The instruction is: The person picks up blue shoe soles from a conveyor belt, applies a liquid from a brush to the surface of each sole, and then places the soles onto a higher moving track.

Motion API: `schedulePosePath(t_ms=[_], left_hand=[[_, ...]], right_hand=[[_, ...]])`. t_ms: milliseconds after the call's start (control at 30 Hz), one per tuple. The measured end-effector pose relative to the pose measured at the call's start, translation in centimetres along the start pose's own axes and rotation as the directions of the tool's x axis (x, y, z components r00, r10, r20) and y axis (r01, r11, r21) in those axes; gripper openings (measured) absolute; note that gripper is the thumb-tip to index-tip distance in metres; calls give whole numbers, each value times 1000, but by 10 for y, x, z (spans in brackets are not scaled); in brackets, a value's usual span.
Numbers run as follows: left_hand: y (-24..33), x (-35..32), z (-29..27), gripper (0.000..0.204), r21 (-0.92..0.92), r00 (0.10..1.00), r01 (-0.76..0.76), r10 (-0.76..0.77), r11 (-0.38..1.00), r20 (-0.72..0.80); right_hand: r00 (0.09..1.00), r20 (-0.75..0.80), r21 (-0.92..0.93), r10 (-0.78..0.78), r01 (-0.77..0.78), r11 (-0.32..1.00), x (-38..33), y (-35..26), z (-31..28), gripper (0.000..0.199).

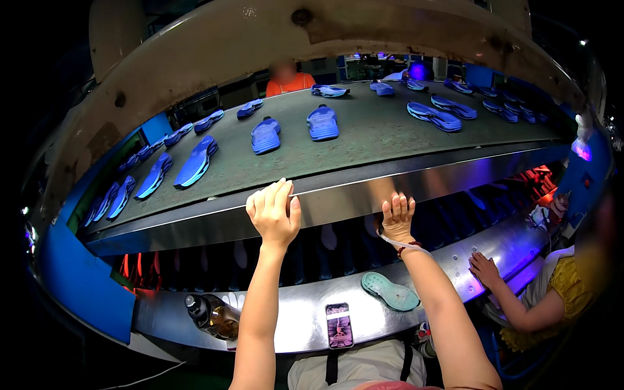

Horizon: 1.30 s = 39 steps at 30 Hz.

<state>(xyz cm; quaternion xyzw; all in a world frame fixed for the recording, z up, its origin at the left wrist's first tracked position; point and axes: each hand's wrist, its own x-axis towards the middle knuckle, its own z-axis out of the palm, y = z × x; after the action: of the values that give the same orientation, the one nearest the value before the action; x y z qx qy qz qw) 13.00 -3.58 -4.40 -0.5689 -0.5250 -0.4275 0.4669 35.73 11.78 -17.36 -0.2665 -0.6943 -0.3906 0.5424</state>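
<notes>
Spanning the view, a dark green belt [286, 162] carries blue shoe soles [323, 123] behind a shiny metal rail [338, 205]. Below the rail curves a steel worktop [302, 305]. The person's left grip [272, 211], released, rests its fingers over the rail's top edge; the nearest soles lie beyond the fingertips, apart from them. The right grip [398, 221], also released, is raised at the rail's front, contact unclear. On the worktop, a dark-capped bottle [218, 318] contains amber liquid; a mint-green sole [390, 292] lies below the right grip, a phone [339, 325] beside it.
</notes>
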Motion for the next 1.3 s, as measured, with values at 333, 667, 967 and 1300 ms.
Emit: schedulePosePath(t_ms=[333, 667, 967, 1300], left_hand=[[1, 0, 1, 26, -8, 1000, -2, 2, 1000, -4], [5, 1, 1, 24, -17, 1000, 5, -5, 1000, 8], [5, -1, 4, 25, -2, 1000, 1, -1, 1000, -1], [7, 0, 6, 26, -7, 1000, -1, 1, 1000, 2]], right_hand=[[1000, 15, 28, 17, -17, 999, -2, 0, 0, 75], [999, 34, 67, 34, -36, 997, -2, 1, -2, 77], [1000, 24, 41, 20, -21, 999, -4, 5, -2, 76], [1000, 10, 29, 26, -26, 999, -5, 7, 0, 75]])
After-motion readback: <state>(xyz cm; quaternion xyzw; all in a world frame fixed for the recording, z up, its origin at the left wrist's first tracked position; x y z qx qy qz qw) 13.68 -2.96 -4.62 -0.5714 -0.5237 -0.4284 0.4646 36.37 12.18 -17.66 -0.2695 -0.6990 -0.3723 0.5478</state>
